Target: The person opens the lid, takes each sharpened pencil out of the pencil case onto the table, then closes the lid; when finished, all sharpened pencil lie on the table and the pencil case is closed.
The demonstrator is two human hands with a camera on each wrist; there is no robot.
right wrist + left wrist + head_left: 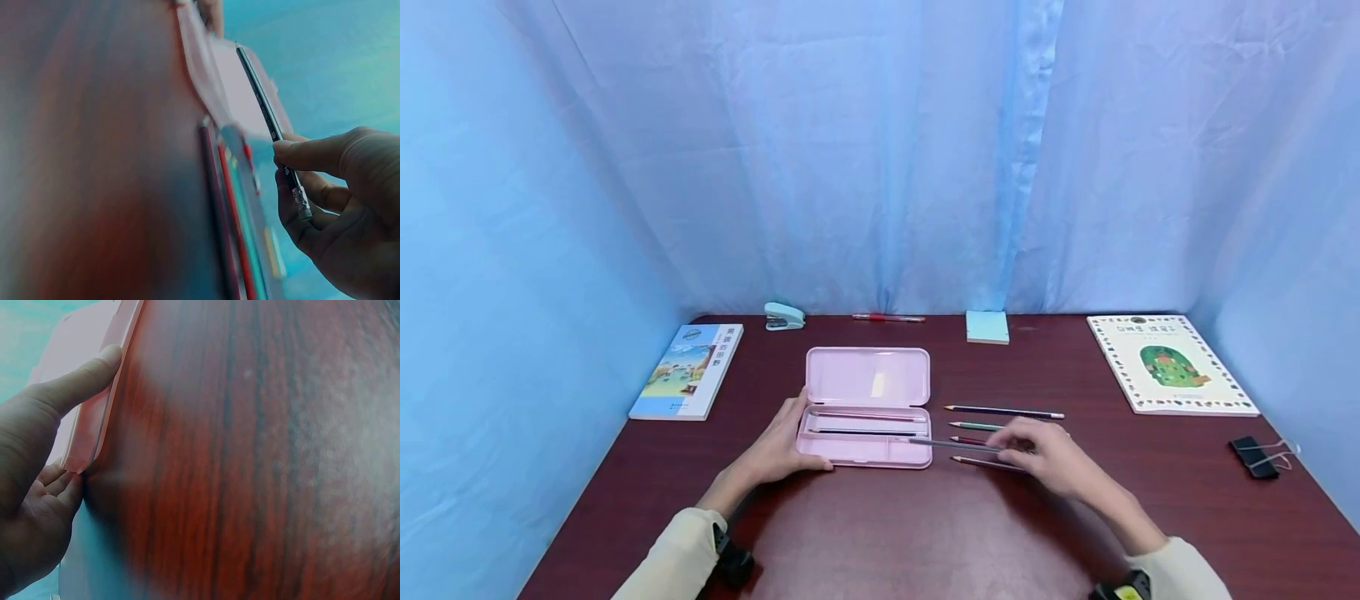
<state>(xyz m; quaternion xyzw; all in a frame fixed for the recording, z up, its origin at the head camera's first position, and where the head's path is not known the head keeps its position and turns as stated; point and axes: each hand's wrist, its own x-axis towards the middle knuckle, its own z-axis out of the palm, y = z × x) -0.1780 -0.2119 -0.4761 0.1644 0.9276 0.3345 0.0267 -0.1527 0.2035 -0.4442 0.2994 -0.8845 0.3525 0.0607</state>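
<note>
A pink pencil case [842, 451] lies open-lidded at the middle of the table, with a reddish pencil [868, 416] and a dark pencil [868, 432] inside. My left hand [775, 448] holds its left end, thumb along the front edge and fingers by the side. Between thumb and fingers, my right hand [1051, 457] pinches a dark grey pencil [259, 94] near its metal eraser end. That pencil's front end reaches over the case's right compartment. Right of the case lie a dark blue pencil [1000, 411], a green pencil [973, 426], a red pencil [967, 440] and a maroon pencil [985, 462], partly hidden by the hand.
Along the back stand a mint stapler [785, 317], a red pen [887, 317] and a pale blue notepad [987, 327]. One book [688, 371] lies at the left, another book [1172, 367] at the right, above a black binder clip [1255, 458]. Blue curtains enclose the table.
</note>
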